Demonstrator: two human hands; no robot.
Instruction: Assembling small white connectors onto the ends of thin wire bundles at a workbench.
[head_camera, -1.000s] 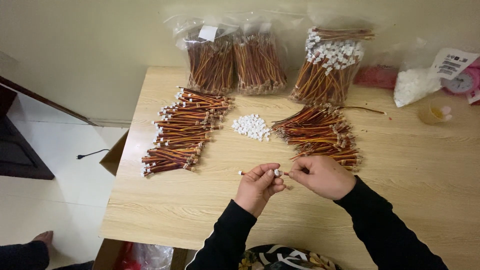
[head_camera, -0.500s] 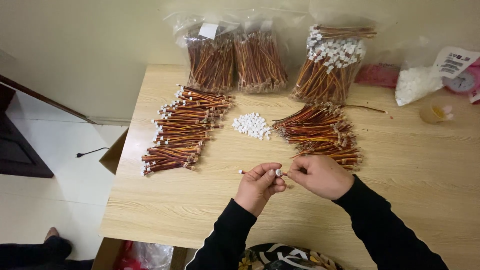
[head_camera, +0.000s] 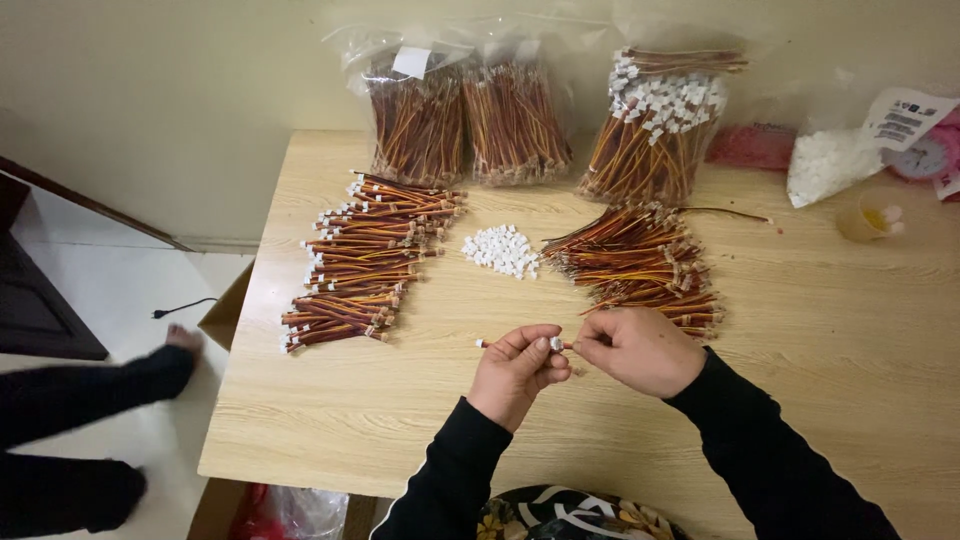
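Note:
My left hand (head_camera: 515, 372) and my right hand (head_camera: 640, 350) meet over the wooden table (head_camera: 820, 330), both pinching one short cable. A small white connector (head_camera: 556, 343) sits between the fingertips of the two hands, and the cable's other end (head_camera: 481, 343) sticks out to the left of my left hand. Just behind my right hand lies a pile of red-orange cables (head_camera: 635, 265). A small heap of white connectors (head_camera: 500, 249) lies in the middle, and a longer row of finished cables (head_camera: 365, 260) lies to the left.
Three clear bags of cables (head_camera: 515, 120) lean on the wall at the back. A bag of white parts (head_camera: 825, 165), a small yellow cup (head_camera: 865, 220) and a pink clock (head_camera: 930, 155) stand at the right. Another person's legs and foot (head_camera: 110, 400) are on the floor at left.
My hands stay in place on the cable. Another person's legs have come further into view on the floor at the left.

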